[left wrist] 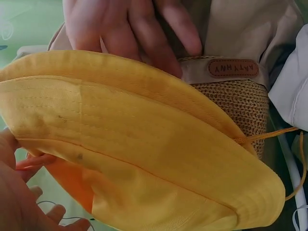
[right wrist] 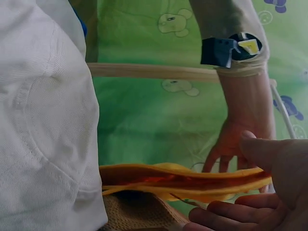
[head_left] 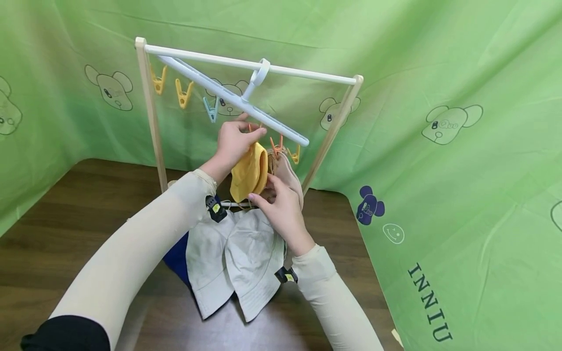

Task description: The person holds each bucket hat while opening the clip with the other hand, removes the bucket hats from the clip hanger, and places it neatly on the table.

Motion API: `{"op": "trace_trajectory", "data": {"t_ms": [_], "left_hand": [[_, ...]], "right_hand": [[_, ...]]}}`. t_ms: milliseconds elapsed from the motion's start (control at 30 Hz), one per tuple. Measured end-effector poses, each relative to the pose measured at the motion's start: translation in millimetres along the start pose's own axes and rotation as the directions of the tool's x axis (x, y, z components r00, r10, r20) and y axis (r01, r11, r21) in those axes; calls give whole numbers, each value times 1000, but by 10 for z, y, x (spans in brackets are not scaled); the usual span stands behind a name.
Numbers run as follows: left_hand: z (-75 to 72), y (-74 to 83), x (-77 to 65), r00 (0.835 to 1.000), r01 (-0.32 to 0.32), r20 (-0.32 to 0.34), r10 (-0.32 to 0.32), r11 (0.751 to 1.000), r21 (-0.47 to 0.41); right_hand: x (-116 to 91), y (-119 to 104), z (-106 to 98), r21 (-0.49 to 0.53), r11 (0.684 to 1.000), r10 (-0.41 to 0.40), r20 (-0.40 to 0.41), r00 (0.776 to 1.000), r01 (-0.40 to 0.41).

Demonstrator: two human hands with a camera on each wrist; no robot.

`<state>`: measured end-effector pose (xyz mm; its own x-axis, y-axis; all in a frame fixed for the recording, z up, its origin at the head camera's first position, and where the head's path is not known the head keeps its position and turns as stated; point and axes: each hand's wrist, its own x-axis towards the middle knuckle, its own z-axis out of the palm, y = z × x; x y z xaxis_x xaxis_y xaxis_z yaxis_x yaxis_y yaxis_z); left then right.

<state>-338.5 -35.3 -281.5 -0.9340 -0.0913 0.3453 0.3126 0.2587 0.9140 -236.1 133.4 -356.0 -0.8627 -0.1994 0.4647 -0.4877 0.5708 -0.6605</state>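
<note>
A yellow bucket hat (head_left: 249, 173) hangs folded below the pale blue hanger (head_left: 237, 102), near its middle. At the hat's top, my left hand (head_left: 234, 141) pinches an orange clothespin (left wrist: 36, 162) beside the fabric. My right hand (head_left: 283, 209) is at the hat's brim, its thumb and fingers apart on either side in the right wrist view. Behind the yellow hat hangs a beige hat (head_left: 288, 173) under another orange clothespin (head_left: 276, 145). A brown knit hat (left wrist: 231, 106) with a leather label shows beside it in the left wrist view.
White hats (head_left: 232, 253) and a blue hat (head_left: 177, 263) lie on the wooden table (head_left: 79, 219) in front of the rack. The hanger hooks over the rack's white bar (head_left: 197, 53). Yellow clothespins (head_left: 183, 93) and a blue clothespin (head_left: 211, 109) hang at left; another yellow clothespin (head_left: 294, 156) at right.
</note>
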Motion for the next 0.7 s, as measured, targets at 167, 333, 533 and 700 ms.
{"op": "trace_trajectory", "data": {"t_ms": [167,333,533,700], "left_hand": [[-4,8,17,1000,3,10,-3,1000,16],[-1,6,34,1000,22,9,-22,999,-33],[0,8,49,999,38,-8,-38,998,-48],[-10,17,46,999,37,4,-37,998,-51]], "right_hand": [[71,-15,85,-71,997,1,-46,999,-4],[142,5,179,-110,994,0,-88,996,-9],[214,17,251,-185,982,11,-124,992,-34],[255,35,256,-225,973,11,-161,987,-48]]}}
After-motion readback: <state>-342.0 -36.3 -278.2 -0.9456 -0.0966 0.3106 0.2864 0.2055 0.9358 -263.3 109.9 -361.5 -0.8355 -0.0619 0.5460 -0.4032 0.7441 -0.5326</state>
